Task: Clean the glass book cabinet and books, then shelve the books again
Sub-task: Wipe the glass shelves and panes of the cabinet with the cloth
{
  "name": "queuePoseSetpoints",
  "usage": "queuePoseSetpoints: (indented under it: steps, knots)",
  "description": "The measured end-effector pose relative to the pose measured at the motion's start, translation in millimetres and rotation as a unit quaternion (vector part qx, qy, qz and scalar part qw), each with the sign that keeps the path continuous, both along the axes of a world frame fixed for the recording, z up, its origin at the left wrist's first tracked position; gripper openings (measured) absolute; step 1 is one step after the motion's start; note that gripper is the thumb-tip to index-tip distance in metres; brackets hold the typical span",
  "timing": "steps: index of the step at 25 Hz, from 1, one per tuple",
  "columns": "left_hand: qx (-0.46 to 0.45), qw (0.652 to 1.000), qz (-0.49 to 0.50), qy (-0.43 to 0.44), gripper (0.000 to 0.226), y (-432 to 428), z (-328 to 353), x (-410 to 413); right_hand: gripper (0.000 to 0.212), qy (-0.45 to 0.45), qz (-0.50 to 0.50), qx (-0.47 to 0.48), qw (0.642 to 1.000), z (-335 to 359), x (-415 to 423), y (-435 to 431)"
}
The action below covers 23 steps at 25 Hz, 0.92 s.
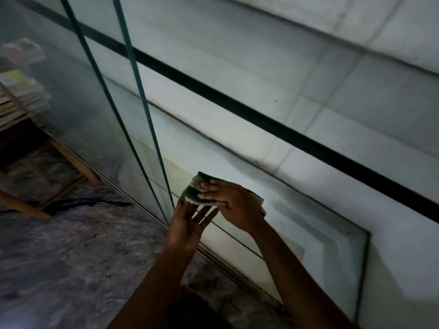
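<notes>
Folded cloth (195, 194) held in right hand (235, 205), fingers curled over it, before low glass pane (313, 233). Left hand (187, 225) spread just below cloth. Books (22, 91) stacked far left, nearer left hand.

**Open bay right of centre, glass walling the left**
The compartment (308, 229) lies open toward 4 o'clock, roofed by the dark shelf edge (237, 105); the right hand (237, 205), gripping a green cloth (193, 192), fills its mouth. Glass panes (71, 103) bar 10 o'clock (books (21, 91) behind them); a wooden stand (71, 160) crowds 8 o'clock.
</notes>
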<state>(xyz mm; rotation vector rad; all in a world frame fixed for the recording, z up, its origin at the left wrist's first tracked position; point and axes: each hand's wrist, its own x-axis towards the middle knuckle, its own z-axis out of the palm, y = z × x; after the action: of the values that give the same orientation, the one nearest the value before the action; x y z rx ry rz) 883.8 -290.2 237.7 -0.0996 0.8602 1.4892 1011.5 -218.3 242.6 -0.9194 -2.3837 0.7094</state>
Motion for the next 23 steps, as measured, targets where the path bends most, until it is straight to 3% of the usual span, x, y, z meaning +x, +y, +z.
queuePoseSetpoints:
  steps: [4, 8, 10, 12, 13, 15, 18, 23]
  knots:
    - [0.017, 0.999, -0.007, -0.043, 0.058, -12.9, 4.4, -2.3, 0.037, -0.014, -0.066, -0.005, 0.998, -4.4, 34.5, -53.3]
    - [-0.061, 0.992, -0.107, 0.004, 0.033, -20.4, 7.9, 24.1, 0.049, 0.036, -0.112, -0.065, 0.991, 12.0, 61.1, -103.0]
    - [-0.069, 0.985, -0.159, 0.003, 0.028, -26.5, 7.4, 47.0, 0.056, 0.116, -0.247, -0.165, 0.948, 33.8, 85.4, -114.7]
    - [-0.049, 0.983, -0.177, -0.015, 0.02, -33.9, 7.5, 64.6, 0.054, 0.175, -0.46, -0.138, 0.859, 43.1, 122.0, -105.9]
    - [-0.039, 0.983, -0.177, -0.016, 0.017, -36.5, 7.1, 70.1, 0.051, 0.157, -0.548, -0.095, 0.816, 42.6, 143.5, -96.3]
    - [-0.018, 0.985, -0.169, -0.012, 0.017, -39.2, 5.6, 76.5, 0.048, 0.055, -0.628, -0.043, 0.775, 30.9, 172.2, -80.0]
    - [0.005, 0.986, -0.166, -0.01, 0.02, -41.3, 1.9, 78.0, 0.047, -0.124, -0.628, 0.081, 0.764, 3.4, 170.0, -78.5]
    - [0.011, 0.985, -0.172, -0.003, 0.021, -42.9, 0.6, 77.1, 0.049, -0.118, -0.603, 0.104, 0.782, -1.6, 152.4, -83.3]
